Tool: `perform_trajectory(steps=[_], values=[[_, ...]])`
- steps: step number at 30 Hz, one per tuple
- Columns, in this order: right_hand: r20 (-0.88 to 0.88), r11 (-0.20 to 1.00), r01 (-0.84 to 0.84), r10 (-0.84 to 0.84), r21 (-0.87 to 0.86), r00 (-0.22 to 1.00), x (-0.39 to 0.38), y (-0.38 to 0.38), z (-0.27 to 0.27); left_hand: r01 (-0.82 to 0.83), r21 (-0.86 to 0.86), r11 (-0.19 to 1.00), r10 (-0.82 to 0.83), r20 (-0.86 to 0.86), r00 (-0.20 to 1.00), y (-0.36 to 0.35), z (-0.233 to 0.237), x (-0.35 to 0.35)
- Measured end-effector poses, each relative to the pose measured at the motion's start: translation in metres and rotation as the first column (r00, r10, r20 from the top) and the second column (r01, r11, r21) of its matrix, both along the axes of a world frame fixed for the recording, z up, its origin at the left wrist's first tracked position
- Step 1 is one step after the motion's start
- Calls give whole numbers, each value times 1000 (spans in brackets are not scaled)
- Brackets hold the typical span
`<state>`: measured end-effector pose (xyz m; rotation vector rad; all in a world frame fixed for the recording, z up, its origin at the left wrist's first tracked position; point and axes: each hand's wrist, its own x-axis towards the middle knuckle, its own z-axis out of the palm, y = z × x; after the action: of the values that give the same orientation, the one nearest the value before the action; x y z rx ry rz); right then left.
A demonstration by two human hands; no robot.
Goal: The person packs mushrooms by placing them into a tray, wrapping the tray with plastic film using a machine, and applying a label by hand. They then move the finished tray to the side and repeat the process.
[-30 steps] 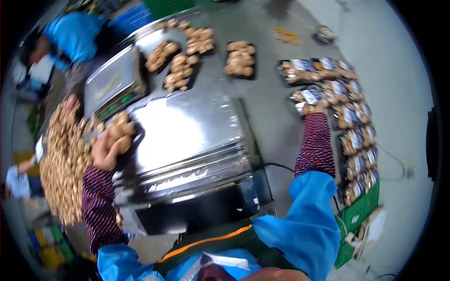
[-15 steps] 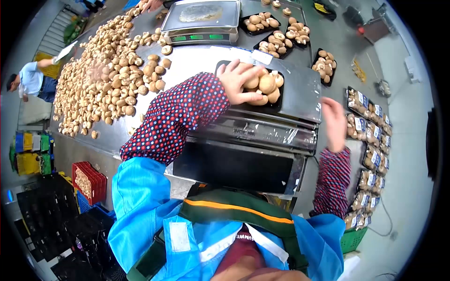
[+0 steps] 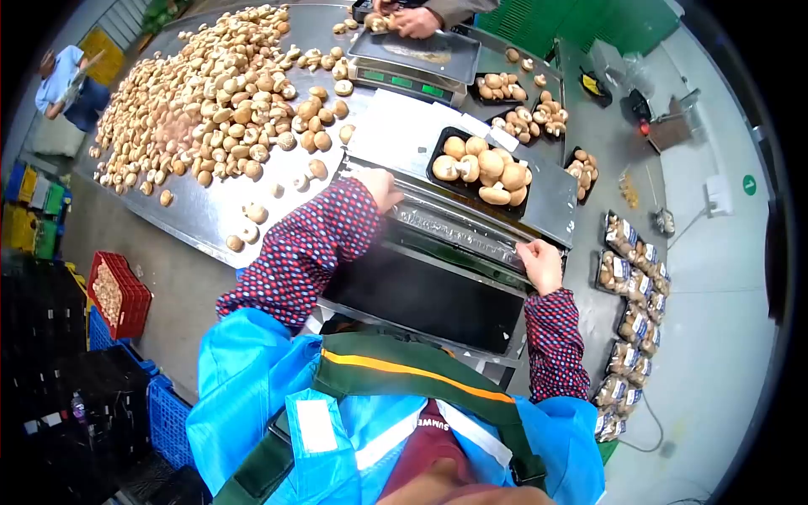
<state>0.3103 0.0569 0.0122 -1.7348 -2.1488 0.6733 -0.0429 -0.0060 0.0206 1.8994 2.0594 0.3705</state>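
Observation:
My left hand (image 3: 379,187) is closed at the left end of the wrapping machine's front strip. My right hand (image 3: 541,265) pinches at the right end of that strip. Between them stretches clear plastic film (image 3: 459,229), whose edge runs into the fingers of both hands. Just beyond the film, a black tray of mushrooms (image 3: 481,171) rests on the machine's metal top (image 3: 551,198), touched by neither hand. Nearer my body lies the machine's flat black plate (image 3: 425,295).
A large mushroom heap (image 3: 210,105) covers the table's left. Behind the machine stands a scale (image 3: 412,71), where another person's hands (image 3: 417,21) handle mushrooms. Filled trays (image 3: 518,124) sit at back right; wrapped packs (image 3: 627,337) line the right side. A red crate (image 3: 120,295) stands lower left.
My left hand has left the mushroom tray and come back to the film's left end. My right hand has moved in to its right end. Another person's hands now show over the scale.

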Motion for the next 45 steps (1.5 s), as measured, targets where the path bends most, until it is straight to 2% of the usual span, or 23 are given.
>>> perform_trajectory(steps=[1,3,5,7,9,11,12,14,15,16,17,18,19,20,21,22,25,27,29,32,38,43,45], values=[[-170,996,-45,32,-75,985,11,0,1,9,-14,1000,-7,146,989,0,-2,-11],[-556,677,-86,-518,-731,650,35,-14,16,34,-89,995,10,459,888,-14,0,-35],[-507,437,-345,-849,-831,147,59,-48,17,83,-441,894,404,871,280,-47,34,-41],[-458,393,-502,-889,-770,8,59,-83,47,396,-478,784,619,656,-432,-81,34,-33],[-614,312,-932,-777,-185,-138,48,-79,74,569,-59,820,504,544,-671,-91,51,-12],[-631,521,-852,-679,-52,-376,45,-46,102,258,366,894,-110,737,-667,-53,91,7],[-637,605,-796,-605,21,-477,40,-11,115,-12,-14,1000,0,651,-759,-27,129,20],[-705,818,-573,-437,-52,-559,13,68,122,-286,-176,942,-75,721,-689,49,141,24],[-769,917,-357,-355,-176,-532,-5,106,114,-285,89,954,-222,850,-478,91,111,20],[-957,982,-174,-115,-69,-268,-24,138,90,-225,116,967,-169,957,-235,118,83,23],[-991,992,-13,126,126,50,-48,178,56,-41,304,952,-282,920,271,146,46,23],[-585,951,-12,200,309,786,-46,201,10,191,451,872,-342,282,896,174,9,24],[312,695,-502,394,515,865,-45,221,-34,358,546,757,-284,-218,934,201,-28,25],[-116,937,-345,349,53,930,-63,210,-45,220,542,811,-300,63,952,220,-75,28],[43,817,-509,518,272,855,-65,196,-35,238,585,775,-399,162,902,206,-67,23],[-319,893,-414,451,179,834,-66,187,-23,254,625,738,-497,249,831,192,-57,18],[-572,843,-310,3,-440,820,-55,170,8,316,118,941,-320,609,726,189,-47,5],[-641,695,-368,-174,-618,748,-43,167,17,519,-61,852,-28,986,162,175,-44,0],[-530,539,-340,-246,-771,811,-40,147,27,484,-276,830,83,920,383,157,-24,-2],[-607,639,-361,-213,-680,766,-37,127,23,359,-288,888,55,840,539,146,-20,3],[-839,806,-383,-239,-452,489,-28,27,97,505,-192,842,-12,928,373,47,104,8],[-683,678,-319,-373,-663,628,-37,-65,141,568,-137,811,-170,875,453,-37,105,14],[-611,651,-252,-410,-716,677,-41,-95,120,509,-526,681,256,822,508,-69,88,10]])
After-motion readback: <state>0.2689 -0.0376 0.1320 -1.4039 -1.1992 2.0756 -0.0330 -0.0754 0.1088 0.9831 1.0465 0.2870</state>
